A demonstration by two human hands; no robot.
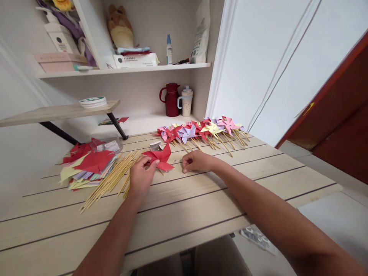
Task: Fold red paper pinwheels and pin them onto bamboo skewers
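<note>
Bright, even indoor light; soft shadows, wide-angle bending at edges.

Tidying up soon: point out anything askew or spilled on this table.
Nothing is spilled or damaged. The paper stack is fanned untidily, and the bamboo sticks lie splayed loosely beside the left hand, which holds a red pinwheel.

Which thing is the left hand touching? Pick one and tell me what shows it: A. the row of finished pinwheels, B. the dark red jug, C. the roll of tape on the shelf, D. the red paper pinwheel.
D: the left hand has its fingers on the red paper pinwheel lying on the table, while the right hand rests just beside it.
</note>
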